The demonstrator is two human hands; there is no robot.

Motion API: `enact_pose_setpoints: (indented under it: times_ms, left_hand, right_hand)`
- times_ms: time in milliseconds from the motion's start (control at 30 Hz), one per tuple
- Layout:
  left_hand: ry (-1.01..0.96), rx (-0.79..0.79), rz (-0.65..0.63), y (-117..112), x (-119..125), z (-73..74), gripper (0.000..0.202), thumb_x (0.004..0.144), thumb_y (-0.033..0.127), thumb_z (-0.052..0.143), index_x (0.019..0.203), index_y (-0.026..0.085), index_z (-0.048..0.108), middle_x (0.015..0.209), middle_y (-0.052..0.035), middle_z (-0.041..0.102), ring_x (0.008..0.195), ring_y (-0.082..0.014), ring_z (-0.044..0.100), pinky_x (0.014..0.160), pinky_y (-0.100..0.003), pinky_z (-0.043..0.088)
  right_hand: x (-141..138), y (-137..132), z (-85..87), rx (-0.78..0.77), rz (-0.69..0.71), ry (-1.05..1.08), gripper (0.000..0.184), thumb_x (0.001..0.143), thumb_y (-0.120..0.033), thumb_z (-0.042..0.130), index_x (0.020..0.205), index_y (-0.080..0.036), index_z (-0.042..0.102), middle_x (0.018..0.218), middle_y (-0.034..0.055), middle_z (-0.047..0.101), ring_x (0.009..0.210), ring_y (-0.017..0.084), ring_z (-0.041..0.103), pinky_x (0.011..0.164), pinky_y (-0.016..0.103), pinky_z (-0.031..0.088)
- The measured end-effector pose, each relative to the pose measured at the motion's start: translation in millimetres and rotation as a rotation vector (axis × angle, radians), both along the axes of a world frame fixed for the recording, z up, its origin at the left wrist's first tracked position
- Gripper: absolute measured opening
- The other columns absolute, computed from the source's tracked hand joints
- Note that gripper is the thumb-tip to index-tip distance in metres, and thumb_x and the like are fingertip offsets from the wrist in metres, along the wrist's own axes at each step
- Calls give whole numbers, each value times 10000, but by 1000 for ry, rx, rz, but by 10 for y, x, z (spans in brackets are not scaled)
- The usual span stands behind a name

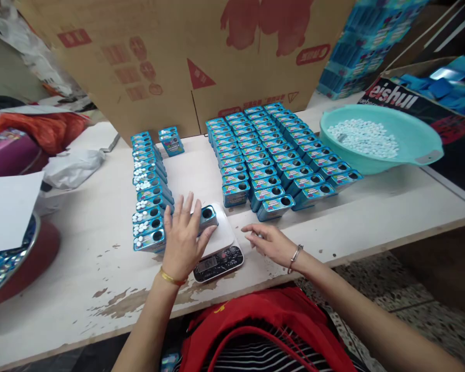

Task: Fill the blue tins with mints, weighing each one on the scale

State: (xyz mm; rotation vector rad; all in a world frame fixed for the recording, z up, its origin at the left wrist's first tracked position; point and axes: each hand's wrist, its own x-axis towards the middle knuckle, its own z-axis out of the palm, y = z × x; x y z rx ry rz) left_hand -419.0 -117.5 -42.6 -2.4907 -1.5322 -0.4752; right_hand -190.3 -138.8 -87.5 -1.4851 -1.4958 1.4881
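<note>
My left hand lies over a small blue tin that rests on a white digital scale, with fingers and thumb around the tin. My right hand hovers low over the table just right of the scale, fingers loosely curled with something small and pale between them. A single row of blue tins topped with white candies runs to the left of the scale. A block of several rows of open blue tins stands behind and to the right.
A teal basin holding white candies sits at the right of the white table. A big cardboard box stands behind. A red bowl with a metal dish, paper and plastic bags lie at the left.
</note>
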Motion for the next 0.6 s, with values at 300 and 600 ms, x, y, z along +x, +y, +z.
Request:
enact_pose_setpoints:
  times_ms: [300,600]
  left_hand:
    - [-115,-94,-183,142,342,197,316,861,296,531,1146,166,489,1001,-69,622,927,-205,555,881,-371,360]
    - [-13,-154,-199,565,776,-239,328,823,260,549,1138,172,522,1019,-91,613,928,-236,538,804,-384,341]
  right_hand:
    - [226,-324,-530,-278,-194,204,321,739,-387,545,923,-126,581,547,-54,501,349,46,361,383,210,260]
    - [255,-295,-571,-283,-248,313,367,697,-445,567,900,-139,572,518,-78,482,346,36,340,386,206,246]
